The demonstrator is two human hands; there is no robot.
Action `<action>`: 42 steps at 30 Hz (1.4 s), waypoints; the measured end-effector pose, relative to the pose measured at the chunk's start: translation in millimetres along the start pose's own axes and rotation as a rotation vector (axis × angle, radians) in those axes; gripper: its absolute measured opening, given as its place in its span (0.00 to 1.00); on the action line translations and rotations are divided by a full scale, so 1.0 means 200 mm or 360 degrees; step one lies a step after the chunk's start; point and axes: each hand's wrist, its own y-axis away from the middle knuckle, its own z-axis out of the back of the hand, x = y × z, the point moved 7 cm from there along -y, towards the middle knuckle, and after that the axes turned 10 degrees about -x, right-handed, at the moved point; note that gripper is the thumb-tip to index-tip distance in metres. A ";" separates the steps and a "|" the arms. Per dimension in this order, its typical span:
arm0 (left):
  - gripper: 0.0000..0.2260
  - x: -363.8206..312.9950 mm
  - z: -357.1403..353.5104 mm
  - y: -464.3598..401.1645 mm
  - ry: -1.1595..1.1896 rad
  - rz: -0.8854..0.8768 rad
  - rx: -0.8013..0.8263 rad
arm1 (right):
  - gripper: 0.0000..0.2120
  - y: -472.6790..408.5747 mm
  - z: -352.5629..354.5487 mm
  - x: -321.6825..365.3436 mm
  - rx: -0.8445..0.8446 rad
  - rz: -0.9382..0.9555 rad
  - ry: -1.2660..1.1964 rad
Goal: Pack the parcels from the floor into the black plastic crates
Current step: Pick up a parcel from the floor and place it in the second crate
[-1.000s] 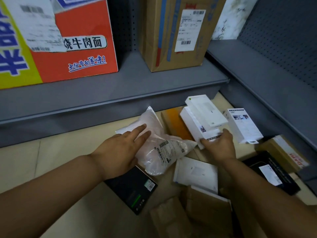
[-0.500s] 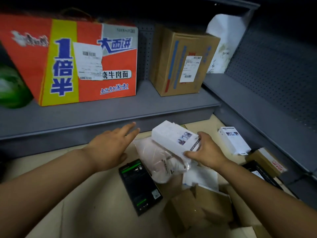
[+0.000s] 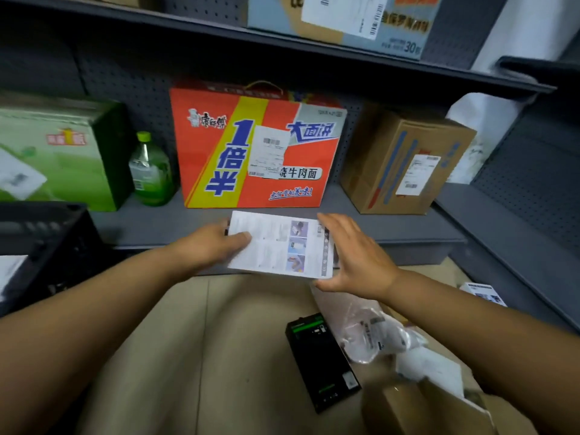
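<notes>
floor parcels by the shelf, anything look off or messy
Yes: they lie scattered, not stacked. The black box lies flat and askew, the clear plastic bag is crumpled beside it, and a brown carton sits tilted at the lower right. No damage shows.

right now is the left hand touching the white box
Touching. The head view shows the left hand gripping the white box at its left edge, the thumb lying flat on its printed top face.
</notes>
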 end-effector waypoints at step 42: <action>0.10 0.23 0.81 0.11 0.0956 0.0218 -0.0700 | 0.39 -0.49 -0.36 0.50 -0.0245 -0.0967 -0.1495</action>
